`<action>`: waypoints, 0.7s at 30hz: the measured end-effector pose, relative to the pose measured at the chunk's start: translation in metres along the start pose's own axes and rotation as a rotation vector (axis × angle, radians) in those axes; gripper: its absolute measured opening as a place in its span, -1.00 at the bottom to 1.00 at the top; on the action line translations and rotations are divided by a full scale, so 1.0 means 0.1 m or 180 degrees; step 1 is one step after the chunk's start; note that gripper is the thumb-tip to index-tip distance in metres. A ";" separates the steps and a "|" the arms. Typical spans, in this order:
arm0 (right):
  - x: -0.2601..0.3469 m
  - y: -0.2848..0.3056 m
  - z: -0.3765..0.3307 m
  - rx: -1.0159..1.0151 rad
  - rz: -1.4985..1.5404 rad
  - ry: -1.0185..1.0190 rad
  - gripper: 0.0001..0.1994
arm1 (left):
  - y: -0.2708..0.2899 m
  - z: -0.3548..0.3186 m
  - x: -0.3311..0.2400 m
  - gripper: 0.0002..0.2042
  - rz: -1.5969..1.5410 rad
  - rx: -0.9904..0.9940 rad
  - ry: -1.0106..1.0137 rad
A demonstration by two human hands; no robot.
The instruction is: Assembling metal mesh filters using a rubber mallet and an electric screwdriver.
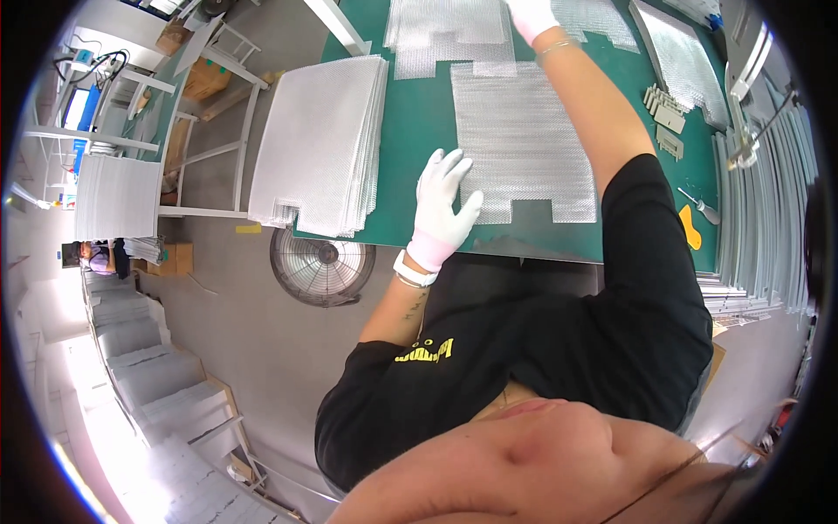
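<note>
A silvery, finely textured sheet (524, 122) with a notch in its near edge lies on the green table (419, 113) in front of me. My left hand (443, 205), in a white glove, is open beside the sheet's left edge near the table's front, its thumb and fingers apart and nothing in them. My right hand (532, 19), also gloved, reaches to the far side of the table by more silvery sheets (445, 35). The top of the picture cuts off its fingers, so I cannot see whether it holds anything.
A thick stack of similar sheets (319, 131) stands at the left. Toward the right lie another sheet (676, 57), beige plastic pieces (665, 113), a screwdriver (705, 210) and a yellow tool (689, 229). Long grey strips (768, 192) line the right side. A floor fan (323, 266) stands below the table.
</note>
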State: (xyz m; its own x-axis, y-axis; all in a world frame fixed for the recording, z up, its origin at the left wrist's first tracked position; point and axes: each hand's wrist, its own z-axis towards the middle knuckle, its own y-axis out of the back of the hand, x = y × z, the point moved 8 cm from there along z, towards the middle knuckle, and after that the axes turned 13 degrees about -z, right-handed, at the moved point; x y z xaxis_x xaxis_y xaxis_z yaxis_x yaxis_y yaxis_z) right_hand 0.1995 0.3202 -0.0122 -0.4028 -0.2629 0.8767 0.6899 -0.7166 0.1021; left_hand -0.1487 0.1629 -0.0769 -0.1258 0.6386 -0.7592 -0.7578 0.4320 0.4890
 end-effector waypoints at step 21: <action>0.36 2.43 -2.90 -0.0298 0.1209 -0.0390 -0.64 | 0.11 1.72 0.90 -0.49 0.0372 -0.0694 -0.0337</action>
State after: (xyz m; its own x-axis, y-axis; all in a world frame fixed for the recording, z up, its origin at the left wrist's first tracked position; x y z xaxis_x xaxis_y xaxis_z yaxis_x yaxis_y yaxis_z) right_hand 0.1787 -0.0509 -0.0925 -0.0515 -0.4454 0.8939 0.7158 -0.6406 -0.2779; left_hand -0.0579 0.3343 -0.0659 -0.1615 0.7441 -0.6482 -0.8635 0.2114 0.4579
